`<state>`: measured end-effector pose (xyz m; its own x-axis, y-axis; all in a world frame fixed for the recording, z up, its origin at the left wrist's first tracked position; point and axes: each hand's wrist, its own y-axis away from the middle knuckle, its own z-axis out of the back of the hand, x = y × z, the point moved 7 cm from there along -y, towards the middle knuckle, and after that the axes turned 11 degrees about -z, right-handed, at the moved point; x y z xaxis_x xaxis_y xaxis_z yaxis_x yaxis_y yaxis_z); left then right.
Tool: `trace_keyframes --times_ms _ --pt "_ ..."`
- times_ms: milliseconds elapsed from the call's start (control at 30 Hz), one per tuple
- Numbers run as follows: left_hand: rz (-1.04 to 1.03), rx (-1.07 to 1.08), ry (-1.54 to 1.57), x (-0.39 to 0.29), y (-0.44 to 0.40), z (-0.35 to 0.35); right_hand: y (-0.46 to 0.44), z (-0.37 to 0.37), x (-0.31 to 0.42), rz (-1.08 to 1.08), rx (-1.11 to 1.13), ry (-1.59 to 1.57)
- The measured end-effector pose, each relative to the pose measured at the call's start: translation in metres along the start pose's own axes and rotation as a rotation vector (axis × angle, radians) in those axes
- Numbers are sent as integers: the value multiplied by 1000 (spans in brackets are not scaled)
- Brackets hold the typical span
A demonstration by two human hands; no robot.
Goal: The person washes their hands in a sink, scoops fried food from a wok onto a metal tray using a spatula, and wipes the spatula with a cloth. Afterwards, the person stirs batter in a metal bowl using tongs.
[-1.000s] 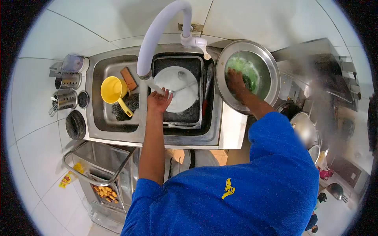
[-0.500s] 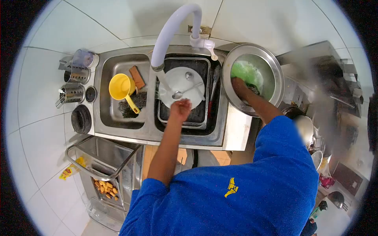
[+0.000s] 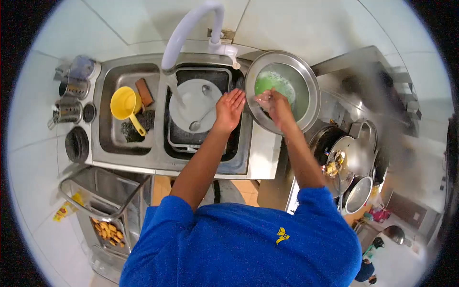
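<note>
My left hand [image 3: 230,109], palm up with fingers extended and nothing in it, is between the right sink basin and the metal bowl [image 3: 310,91]. Over the bowl's near left part is my right hand [image 3: 276,104], its fingers curled; what they hold, if anything, is too small to name. Green soapy liquid [image 3: 282,85] lies in the bowl. Water runs from the white faucet [image 3: 184,33] onto a white plate [image 3: 184,117] with two spoons [image 3: 194,126], on a black tray [image 3: 229,76] in the right basin.
In the left basin are a yellow dipper [image 3: 125,102], a brown block [image 3: 144,92] and dark scouring mesh [image 3: 131,131]. Pans [image 3: 342,143] stand at the right. Cutlery holders [image 3: 71,111] are at the far left, above a metal rack [image 3: 95,191].
My left hand has moved right from over the plate and opened palm up. My right hand has risen out of the liquid in the bowl. The view has shifted.
</note>
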<state>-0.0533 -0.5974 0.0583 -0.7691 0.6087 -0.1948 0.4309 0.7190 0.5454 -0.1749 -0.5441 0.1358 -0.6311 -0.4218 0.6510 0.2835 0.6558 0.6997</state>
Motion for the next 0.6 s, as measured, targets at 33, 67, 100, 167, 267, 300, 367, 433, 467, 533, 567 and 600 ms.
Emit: trace_keyframes --times_ms 33,67,100,167,267,300,367,433,467,533,567,600 --pt "-39 -11 27 2 1 -5 6 -12 -7 42 34 -117" --pt "-81 -24 51 2 -1 -7 6 -30 -17 104 88 -79" --pt "-142 98 73 3 -5 -9 6 -49 -31 166 144 -48" --pt "-85 144 118 1 -13 1 -13 -70 -55 409 79 469" --pt "-57 66 -46 -24 -1 6 -20 -122 -79 201 -186 835" --pt "-100 40 -112 -35 0 10 -16 -141 -82 128 -280 953" --pt "-126 14 -258 -40 -1 28 -10 -169 -83 -33 -471 1183" --pt "-104 28 -411 -29 -24 66 -38 -143 -99 -7 -423 1070" --pt "-91 34 -478 -23 -29 75 -61 -113 -109 33 -341 930" --pt "-252 37 -548 -32 -12 55 -70 -94 -124 76 -246 748" --pt "-405 136 -706 -46 -12 40 -67 -95 -126 91 -213 683" --pt "-369 71 -797 -41 -8 43 -73 -88 -126 70 -178 626"
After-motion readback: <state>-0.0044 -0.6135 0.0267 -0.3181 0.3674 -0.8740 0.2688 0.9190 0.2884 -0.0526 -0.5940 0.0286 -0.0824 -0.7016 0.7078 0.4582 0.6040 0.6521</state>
